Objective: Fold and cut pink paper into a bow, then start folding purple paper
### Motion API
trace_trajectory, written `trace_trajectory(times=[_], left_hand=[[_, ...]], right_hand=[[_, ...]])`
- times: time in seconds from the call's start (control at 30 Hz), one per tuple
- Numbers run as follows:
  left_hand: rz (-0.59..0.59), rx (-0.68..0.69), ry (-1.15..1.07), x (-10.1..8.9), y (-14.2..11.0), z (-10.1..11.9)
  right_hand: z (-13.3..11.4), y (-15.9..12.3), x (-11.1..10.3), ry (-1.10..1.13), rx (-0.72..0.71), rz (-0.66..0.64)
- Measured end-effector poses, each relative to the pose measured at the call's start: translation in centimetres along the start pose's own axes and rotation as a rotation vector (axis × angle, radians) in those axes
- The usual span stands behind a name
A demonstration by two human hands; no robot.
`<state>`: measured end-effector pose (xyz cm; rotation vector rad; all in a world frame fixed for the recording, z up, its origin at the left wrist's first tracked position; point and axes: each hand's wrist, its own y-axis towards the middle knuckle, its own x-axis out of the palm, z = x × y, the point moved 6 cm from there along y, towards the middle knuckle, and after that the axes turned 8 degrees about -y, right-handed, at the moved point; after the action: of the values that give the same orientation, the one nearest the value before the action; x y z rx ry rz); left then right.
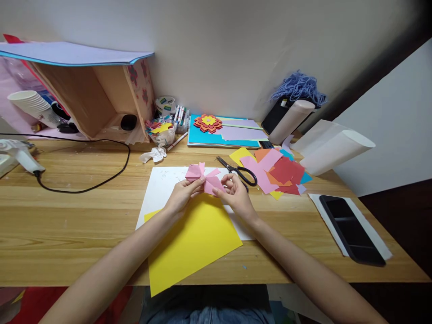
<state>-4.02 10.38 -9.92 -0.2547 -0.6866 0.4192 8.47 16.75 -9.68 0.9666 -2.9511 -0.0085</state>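
A pink paper cutout (212, 183), slit into several petal-like flaps, is held up between both hands over the table. My left hand (184, 194) pinches it near its centre, thumb on top. With thumb and fingers, my right hand (234, 195) grips the edge of its lower right flap. Below the hands lies a yellow sheet (192, 243), its front corner past the table edge. It partly covers a white sheet (162, 184). Black-handled scissors (238, 171) rest just beyond my right hand, blades pointing up and left.
Coloured paper scraps (276, 173) are heaped right of the scissors. Behind them, a layered paper flower (208, 123) lies on blue sheets (199, 140). A phone (351, 229) sits at the right. On the left are a glue gun (22, 155), its black cord (101, 190) and an open box (111, 99).
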Motion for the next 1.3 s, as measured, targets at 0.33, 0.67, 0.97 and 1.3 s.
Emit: trace_trajectory(times=[0.33, 0.67, 0.97, 1.3], left_hand=[[0.016, -0.069, 0.136, -0.9, 0.3, 1.0], [-0.124, -0.1, 0.299, -0.3, 0.3, 0.2], [-0.173, -0.146, 0.174, 0.1, 0.4, -0.4], [-0.124, -0.078, 0.127, 0.2, 0.2, 0.2]], right_hand=[[-5.3, -0.7, -0.3, -0.701, -0.638, -0.432], [-5.7, -2.6, 0.7, -1.053, -1.143, -0.133], [-4.6, -1.3, 0.4, -0.883, -0.805, -0.285], [-3.7, -0.5, 0.0, -0.814, -0.388, -0.091]])
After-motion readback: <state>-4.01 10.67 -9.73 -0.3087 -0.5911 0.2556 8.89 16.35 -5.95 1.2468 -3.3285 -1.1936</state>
